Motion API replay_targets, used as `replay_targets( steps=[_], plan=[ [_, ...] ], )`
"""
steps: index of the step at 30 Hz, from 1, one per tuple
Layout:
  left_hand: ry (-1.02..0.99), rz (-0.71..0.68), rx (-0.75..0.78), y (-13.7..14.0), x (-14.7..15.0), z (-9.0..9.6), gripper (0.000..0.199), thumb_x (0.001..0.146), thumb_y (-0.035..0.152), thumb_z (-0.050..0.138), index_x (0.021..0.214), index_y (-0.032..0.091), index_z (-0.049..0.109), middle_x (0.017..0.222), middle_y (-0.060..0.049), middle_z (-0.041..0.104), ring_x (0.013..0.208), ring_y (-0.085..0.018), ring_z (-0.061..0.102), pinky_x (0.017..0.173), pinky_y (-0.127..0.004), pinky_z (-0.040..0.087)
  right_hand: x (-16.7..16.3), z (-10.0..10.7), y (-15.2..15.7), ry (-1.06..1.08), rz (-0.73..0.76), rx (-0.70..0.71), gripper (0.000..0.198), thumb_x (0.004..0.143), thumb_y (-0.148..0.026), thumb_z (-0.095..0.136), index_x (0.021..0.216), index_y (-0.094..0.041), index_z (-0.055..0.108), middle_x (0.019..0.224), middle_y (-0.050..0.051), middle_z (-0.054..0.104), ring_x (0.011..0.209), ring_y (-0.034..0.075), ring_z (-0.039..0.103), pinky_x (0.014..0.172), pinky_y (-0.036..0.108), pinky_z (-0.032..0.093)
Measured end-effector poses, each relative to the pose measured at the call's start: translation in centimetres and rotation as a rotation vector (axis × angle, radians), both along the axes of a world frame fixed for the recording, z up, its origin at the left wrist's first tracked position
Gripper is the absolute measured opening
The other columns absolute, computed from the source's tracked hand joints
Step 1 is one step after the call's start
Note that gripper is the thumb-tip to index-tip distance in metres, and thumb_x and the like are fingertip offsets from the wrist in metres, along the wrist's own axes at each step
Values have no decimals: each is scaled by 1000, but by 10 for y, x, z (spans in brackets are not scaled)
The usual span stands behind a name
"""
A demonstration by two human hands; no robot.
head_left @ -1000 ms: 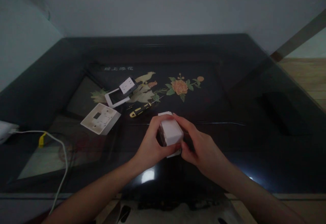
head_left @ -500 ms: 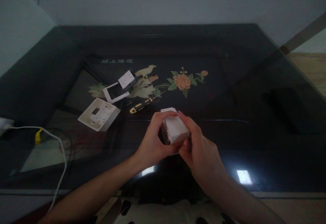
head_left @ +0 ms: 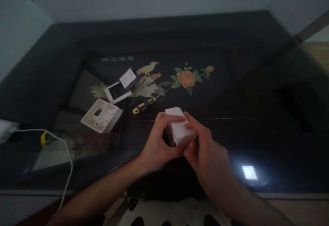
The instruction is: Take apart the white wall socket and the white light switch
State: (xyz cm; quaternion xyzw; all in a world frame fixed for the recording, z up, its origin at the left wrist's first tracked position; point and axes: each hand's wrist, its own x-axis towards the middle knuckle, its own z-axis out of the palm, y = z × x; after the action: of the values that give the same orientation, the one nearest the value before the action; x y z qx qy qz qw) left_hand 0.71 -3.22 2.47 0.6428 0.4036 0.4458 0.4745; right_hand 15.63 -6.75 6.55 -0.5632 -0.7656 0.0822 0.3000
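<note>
A small white box (head_left: 178,127) is held above the table's near side, between both my hands. My left hand (head_left: 162,140) wraps it from the left, thumb along its lower edge and fingers over the top. From the right, my right hand (head_left: 203,143) grips its side, fingertips on the top face and thumb low. My fingers hide part of the box, and its contents cannot be seen. Beyond it lies a black-and-yellow screwdriver (head_left: 144,106), its tip pointing away to the right.
Left of the screwdriver, an open white wall-socket back box (head_left: 100,115) rests near a white frame (head_left: 118,93) and a socket insert (head_left: 129,78). Small screws (head_left: 133,102) lie close by. A white cable (head_left: 67,150) with a yellow tag runs over the left edge of the dark glossy table (head_left: 246,130).
My right fingers have shifted further onto the box's top face. Both hands still hold it, and the camera view has tilted slightly.
</note>
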Motion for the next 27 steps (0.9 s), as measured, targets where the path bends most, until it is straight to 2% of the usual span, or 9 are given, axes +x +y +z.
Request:
replay_targets(
  steps=[5, 11, 17, 22, 27],
  plan=[
    [-9, 2, 19, 0, 0, -3, 51, 71, 21, 84, 115, 30, 59, 116, -5, 54, 109, -26, 57, 93, -42, 46, -1, -1, 0, -3, -14, 13, 46, 86, -8, 36, 131, -13, 44, 110, 16, 74, 63, 18, 74, 50, 26, 58],
    [9, 3, 2, 0, -2, -1, 52, 70, 19, 83, 115, 31, 59, 114, -3, 54, 108, -25, 57, 91, -41, 45, 6, -1, 5, 10, 76, 27, 46, 85, -6, 37, 131, -11, 42, 120, 19, 71, 86, 21, 78, 65, 28, 64],
    [44, -8, -4, 2, -4, 4, 51, 72, 22, 84, 115, 30, 58, 118, -5, 52, 113, -27, 57, 98, -45, 45, 10, -4, 6, 20, 119, -20, 50, 85, -6, 37, 134, -13, 38, 131, 22, 65, 107, 26, 73, 82, 39, 65],
    [71, -20, 19, 2, -5, 5, 53, 72, 20, 83, 117, 32, 58, 120, -5, 51, 117, -28, 57, 99, -46, 45, 11, -8, 5, 59, 124, -19, 48, 87, -9, 37, 134, -17, 38, 126, 19, 69, 105, 25, 74, 82, 38, 66],
    [90, -6, 26, 0, -6, 5, 53, 73, 21, 83, 118, 33, 58, 122, -5, 50, 119, -29, 56, 99, -45, 46, 10, -9, 6, 74, 120, 9, 45, 86, -7, 37, 130, -14, 41, 118, 18, 72, 103, 24, 74, 86, 38, 65]
  ],
)
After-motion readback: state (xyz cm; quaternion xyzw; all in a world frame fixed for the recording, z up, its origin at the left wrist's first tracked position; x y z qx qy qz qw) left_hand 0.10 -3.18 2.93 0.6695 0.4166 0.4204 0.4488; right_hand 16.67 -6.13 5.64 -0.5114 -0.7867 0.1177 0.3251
